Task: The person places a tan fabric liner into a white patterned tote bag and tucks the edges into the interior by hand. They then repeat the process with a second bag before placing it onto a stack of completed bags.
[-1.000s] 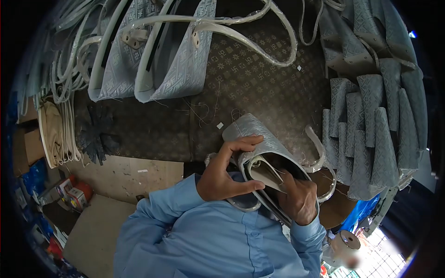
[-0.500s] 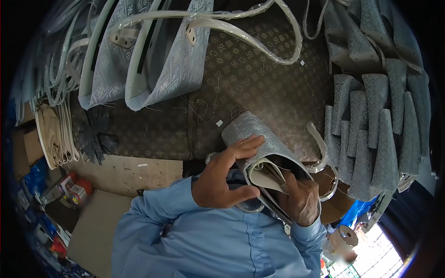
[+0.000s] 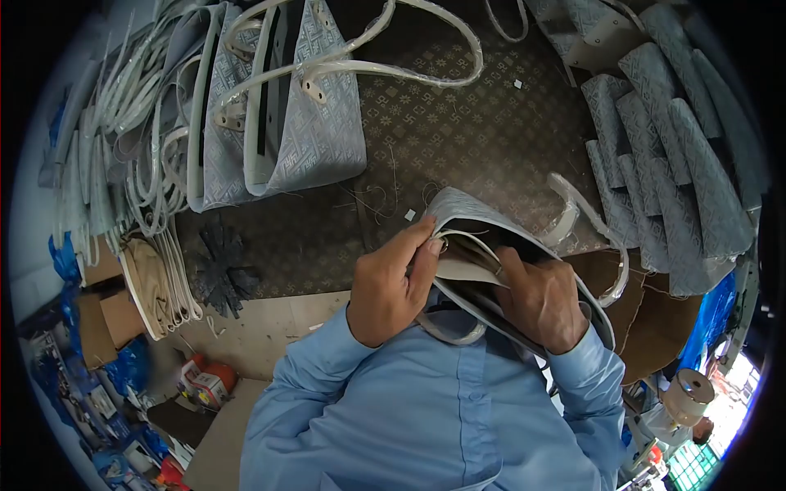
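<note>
A grey patterned bag piece point(image 3: 483, 210) is held in front of my chest, its opening facing me with a cream lining point(image 3: 467, 272) inside. My left hand point(image 3: 393, 282) pinches the rim at the left end, thumb and fingers together on the edge. My right hand point(image 3: 544, 301) reaches into the opening with bent fingers at the lining; its fingertips are partly hidden inside. A pale clear-wrapped strap point(image 3: 612, 282) curves out on the right side of the piece.
Two grey patterned bags point(image 3: 323, 135) with wrapped straps stand at the upper left. Rolled grey pieces point(image 3: 647, 176) are piled at the right. A black ribbon-like bundle point(image 3: 223, 266) and hanging pale straps point(image 3: 147, 155) are at the left. A person is partly visible at the lower right.
My left hand has gone from lying spread on the outside to pinching the rim. The opening has turned more toward me, and the whole view has shifted.
</note>
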